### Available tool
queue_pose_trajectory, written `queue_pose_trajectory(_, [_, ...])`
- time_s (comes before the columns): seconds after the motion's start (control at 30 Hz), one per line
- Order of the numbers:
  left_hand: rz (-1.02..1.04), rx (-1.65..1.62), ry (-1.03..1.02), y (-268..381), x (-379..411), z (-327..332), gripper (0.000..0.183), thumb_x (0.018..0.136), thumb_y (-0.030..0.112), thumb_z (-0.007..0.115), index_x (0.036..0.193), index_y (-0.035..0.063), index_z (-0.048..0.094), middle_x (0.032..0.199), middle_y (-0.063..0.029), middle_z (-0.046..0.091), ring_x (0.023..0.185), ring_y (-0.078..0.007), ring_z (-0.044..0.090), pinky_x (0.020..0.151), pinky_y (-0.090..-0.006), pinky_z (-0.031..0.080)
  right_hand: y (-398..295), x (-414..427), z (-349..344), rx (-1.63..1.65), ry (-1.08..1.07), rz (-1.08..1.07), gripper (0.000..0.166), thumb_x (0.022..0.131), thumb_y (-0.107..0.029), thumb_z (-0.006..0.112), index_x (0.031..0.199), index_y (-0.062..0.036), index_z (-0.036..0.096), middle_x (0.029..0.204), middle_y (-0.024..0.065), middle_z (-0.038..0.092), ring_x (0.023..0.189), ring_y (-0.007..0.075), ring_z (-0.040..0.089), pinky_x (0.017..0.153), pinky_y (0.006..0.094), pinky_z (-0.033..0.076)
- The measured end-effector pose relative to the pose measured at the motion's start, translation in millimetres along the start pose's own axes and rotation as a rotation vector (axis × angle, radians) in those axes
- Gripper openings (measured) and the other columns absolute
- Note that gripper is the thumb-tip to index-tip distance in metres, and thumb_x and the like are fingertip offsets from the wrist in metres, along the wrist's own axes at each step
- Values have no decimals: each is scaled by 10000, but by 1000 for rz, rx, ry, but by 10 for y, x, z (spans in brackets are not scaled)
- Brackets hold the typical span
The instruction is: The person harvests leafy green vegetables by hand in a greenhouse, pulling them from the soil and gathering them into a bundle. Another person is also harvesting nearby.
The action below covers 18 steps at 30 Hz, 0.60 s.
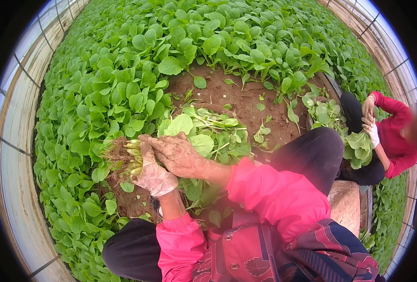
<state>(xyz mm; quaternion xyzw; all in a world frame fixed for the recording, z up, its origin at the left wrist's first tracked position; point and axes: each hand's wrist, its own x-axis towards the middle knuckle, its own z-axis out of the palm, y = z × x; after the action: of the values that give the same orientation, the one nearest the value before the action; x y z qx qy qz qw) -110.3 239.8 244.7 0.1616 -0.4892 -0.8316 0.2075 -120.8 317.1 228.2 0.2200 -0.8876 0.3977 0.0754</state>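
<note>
A bunch of leafy green plants [133, 157] with pale stem bases and brown, soil-covered roots lies sideways in my left hand [155, 176], which wears a thin, dirty translucent glove. The roots point left. My bare, muddy right hand [180, 155] presses over the bunch from the other side, its fingertips meeting the left hand. Most of the stems and leaves are hidden behind the two hands. Just beyond them, a heap of pulled greens [222, 134] lies on the soil between my knees.
Dense leafy seedlings [99, 88] grow ahead and along the left. Bare brown soil [215, 88] with scattered leaves lies before me. At the right, another person [395, 127] sits holding greens [358, 148]. Plastic greenhouse walls [25, 116] with metal ribs curve along both sides.
</note>
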Motion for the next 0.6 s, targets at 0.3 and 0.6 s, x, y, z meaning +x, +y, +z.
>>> queue_pose_trajectory(0.3, [2,222,-539,368,51,232,539,774,60,620,1250,-37,385,1158,-161,525,1043,-237,526,906,-338,415,45,93,-390,98,309,-137,577,798,-108,457,1353,-127,302,837,111,539,804,274,520,708,416,363])
queue_pose_trajectory(0.6, [29,111,-309,-16,229,279,398,774,46,573,1146,-68,488,1117,-134,540,964,-196,541,861,-328,425,297,213,-223,183,229,-161,617,820,-126,482,1383,-149,232,1064,141,557,915,282,546,731,426,407])
